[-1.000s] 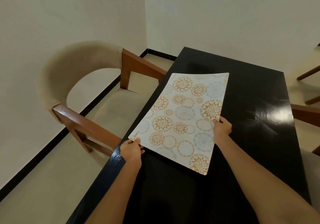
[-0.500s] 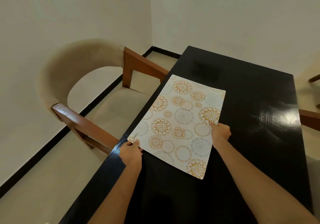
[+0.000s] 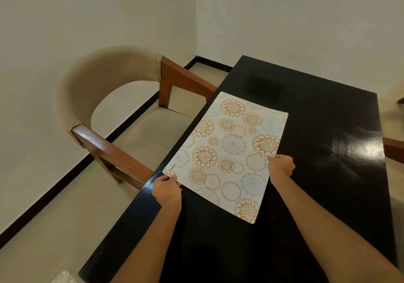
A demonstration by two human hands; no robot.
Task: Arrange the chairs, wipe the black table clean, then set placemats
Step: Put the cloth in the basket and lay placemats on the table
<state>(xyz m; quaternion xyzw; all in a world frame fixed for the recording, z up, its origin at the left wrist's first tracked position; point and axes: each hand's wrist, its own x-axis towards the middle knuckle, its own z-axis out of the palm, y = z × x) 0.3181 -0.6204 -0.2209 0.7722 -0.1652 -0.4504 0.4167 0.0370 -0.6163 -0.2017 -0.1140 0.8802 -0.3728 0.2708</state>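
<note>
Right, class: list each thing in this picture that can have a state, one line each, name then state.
White rectangular placemat with orange and blue floral circles: lying on the table, along its left edge.
Glossy black rectangular table: bare around the placemat.
Left hand: pinching the placemat's near-left corner.
Right hand: gripping the placemat's right edge.
Beige cushioned wooden armchair: tucked against the table's left side.

Two bare forearms enter from the lower edge of the frame, with no sleeve visible on either. The left hand [image 3: 167, 190] and right hand [image 3: 282, 165] are bare; no gloves, rings, watch or wristband can be seen on them.
</note>
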